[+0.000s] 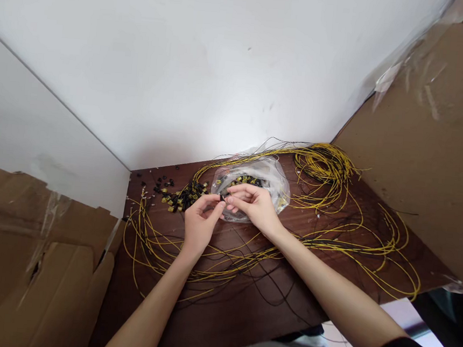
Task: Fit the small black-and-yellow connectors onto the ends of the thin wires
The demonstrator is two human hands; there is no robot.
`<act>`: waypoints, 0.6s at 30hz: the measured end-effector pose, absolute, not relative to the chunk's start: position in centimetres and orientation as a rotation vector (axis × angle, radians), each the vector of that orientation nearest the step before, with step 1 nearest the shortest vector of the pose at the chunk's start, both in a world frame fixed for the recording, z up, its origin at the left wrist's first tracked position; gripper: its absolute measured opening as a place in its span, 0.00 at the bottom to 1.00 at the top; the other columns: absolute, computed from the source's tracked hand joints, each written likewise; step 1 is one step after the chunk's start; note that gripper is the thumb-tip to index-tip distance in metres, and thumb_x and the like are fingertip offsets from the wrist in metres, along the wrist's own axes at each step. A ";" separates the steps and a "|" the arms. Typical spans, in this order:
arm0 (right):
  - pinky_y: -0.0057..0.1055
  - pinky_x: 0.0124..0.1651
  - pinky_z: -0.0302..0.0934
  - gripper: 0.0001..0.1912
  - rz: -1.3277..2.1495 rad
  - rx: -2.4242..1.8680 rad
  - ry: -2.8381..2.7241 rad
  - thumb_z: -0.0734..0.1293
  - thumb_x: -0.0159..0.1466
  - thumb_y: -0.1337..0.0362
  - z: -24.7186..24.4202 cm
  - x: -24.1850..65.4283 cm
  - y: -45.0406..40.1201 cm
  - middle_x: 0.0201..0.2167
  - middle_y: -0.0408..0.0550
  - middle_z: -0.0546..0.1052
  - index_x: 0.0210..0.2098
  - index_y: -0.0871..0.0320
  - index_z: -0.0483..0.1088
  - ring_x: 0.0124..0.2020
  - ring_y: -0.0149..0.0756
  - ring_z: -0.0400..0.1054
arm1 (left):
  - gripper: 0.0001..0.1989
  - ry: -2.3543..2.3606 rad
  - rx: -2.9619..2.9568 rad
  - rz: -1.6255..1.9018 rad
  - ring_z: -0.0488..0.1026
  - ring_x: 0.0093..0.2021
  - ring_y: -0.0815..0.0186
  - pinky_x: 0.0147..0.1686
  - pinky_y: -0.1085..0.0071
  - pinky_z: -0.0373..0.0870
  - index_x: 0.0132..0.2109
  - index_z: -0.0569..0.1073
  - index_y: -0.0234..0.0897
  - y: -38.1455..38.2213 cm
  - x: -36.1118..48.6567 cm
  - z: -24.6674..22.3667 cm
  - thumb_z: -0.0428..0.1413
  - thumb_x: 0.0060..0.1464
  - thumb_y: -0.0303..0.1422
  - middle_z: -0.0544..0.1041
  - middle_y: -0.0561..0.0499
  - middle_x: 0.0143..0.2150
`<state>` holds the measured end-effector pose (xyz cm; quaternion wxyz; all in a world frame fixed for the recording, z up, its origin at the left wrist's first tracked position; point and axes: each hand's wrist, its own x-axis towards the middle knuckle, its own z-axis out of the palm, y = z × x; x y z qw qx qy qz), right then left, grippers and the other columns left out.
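My left hand point(203, 219) pinches a small black connector point(222, 198) between thumb and fingertips. Close against it, my right hand point(253, 205) is closed in a pinch at the same spot; what its fingertips grip is too small to make out. Behind both hands lies a clear plastic bag point(283, 183) with small black and yellow pieces in it. Left of the bag sits a pile of black and yellow connectors point(184, 197) on the ends of wires. A long bundle of yellow and black wires point(240, 263) runs beneath my forearms.
A coil of yellow and black wires point(323, 165) rests at the back right of the brown table point(137, 322). Small black bits point(161, 182) are scattered at the back left. White panels point(208, 74) stand behind, with cardboard point(431, 158) on the right and more cardboard point(44, 276) on the left.
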<state>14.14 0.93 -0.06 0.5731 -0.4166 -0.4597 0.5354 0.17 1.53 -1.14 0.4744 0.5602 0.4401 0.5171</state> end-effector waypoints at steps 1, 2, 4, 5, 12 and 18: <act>0.27 0.28 0.66 0.16 1.250 -0.976 -1.076 0.72 0.48 0.60 0.0 14.2 0.9 0.22 0.44 0.76 0.34 0.61 0.71 0.23 0.30 0.70 | 0.11 1.074 1.348 1.264 0.71 0.25 0.71 0.27 0.73 0.71 0.35 0.73 0.33 1.6 0.2 -1.1 0.60 0.44 0.34 0.75 0.51 0.30; 0.27 0.27 0.65 0.15 1.242 -0.981 -1.077 0.72 0.49 0.60 0.1 14.2 0.9 0.22 0.43 0.75 0.33 0.61 0.71 0.23 0.30 0.70 | 0.11 1.072 1.327 1.264 0.70 0.24 0.72 0.27 0.73 0.71 0.35 0.72 0.33 1.6 0.2 -1.1 0.60 0.44 0.34 0.75 0.51 0.31; 0.26 0.26 0.64 0.12 1.211 -1.012 -1.096 0.71 0.50 0.60 0.2 14.3 1.0 0.22 0.44 0.75 0.31 0.61 0.70 0.24 0.31 0.70 | 0.11 1.068 1.290 1.266 0.70 0.24 0.72 0.27 0.73 0.71 0.35 0.72 0.32 1.7 0.2 -1.1 0.60 0.44 0.34 0.76 0.50 0.31; 0.26 0.26 0.63 0.11 1.181 -1.034 -1.120 0.71 0.51 0.61 0.2 14.3 1.0 0.23 0.44 0.75 0.30 0.60 0.71 0.24 0.30 0.69 | 0.11 1.066 1.274 1.266 0.70 0.24 0.72 0.27 0.73 0.71 0.36 0.73 0.32 1.8 0.1 -1.1 0.60 0.44 0.34 0.77 0.49 0.32; 0.27 0.31 0.59 0.05 0.762 -1.178 -1.366 0.67 0.56 0.66 0.3 14.6 0.8 0.30 0.46 0.73 0.32 0.58 0.75 0.30 0.30 0.66 | 0.11 1.045 1.232 1.270 0.69 0.24 0.72 0.26 0.74 0.69 0.36 0.73 0.31 1.8 0.1 -0.8 0.60 0.44 0.33 0.78 0.47 0.34; 0.27 0.32 0.59 0.06 0.793 -1.156 -1.425 0.67 0.57 0.66 0.3 14.5 0.8 0.28 0.45 0.73 0.33 0.59 0.74 0.29 0.31 0.66 | 0.10 1.017 1.277 1.264 0.69 0.24 0.73 0.25 0.75 0.68 0.36 0.73 0.33 1.8 0.1 -0.8 0.59 0.45 0.33 0.77 0.48 0.34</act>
